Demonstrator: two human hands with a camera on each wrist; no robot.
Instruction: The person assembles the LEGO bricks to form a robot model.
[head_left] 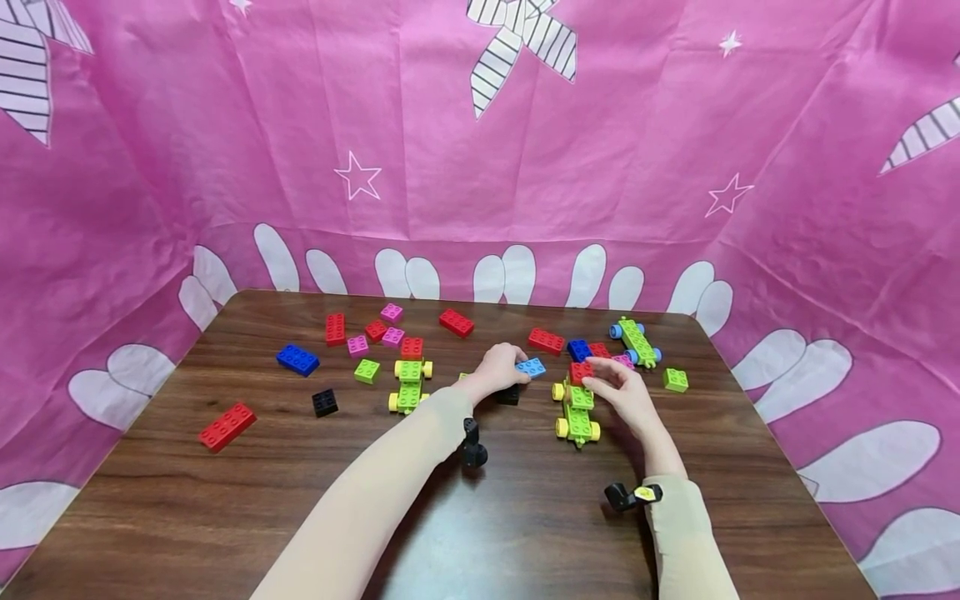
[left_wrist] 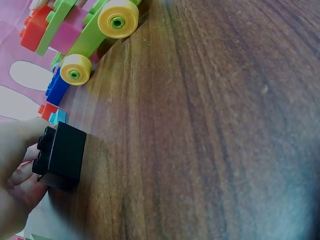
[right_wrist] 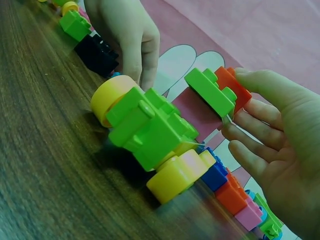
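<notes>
With thumb and fingers, my left hand (head_left: 495, 369) pinches the left end of a light blue brick (head_left: 532, 367) on the table. A black brick (left_wrist: 62, 155) stands just in front of those fingers. On the right, my right hand (head_left: 628, 398) holds a red brick (right_wrist: 239, 89) between thumb and fingers, on top of a lime green car (head_left: 577, 423) with yellow wheels. Beneath the red brick come a lime green brick (right_wrist: 210, 92) and a pink brick (right_wrist: 199, 112), stacked on the car's base.
Another yellow-wheeled car (head_left: 409, 393) stands left of my left forearm. At the back right is a lime car with blue wheels (head_left: 636, 342), near a dark blue brick (head_left: 579, 350). Several bricks lie at the left, among them a long red brick (head_left: 228, 427).
</notes>
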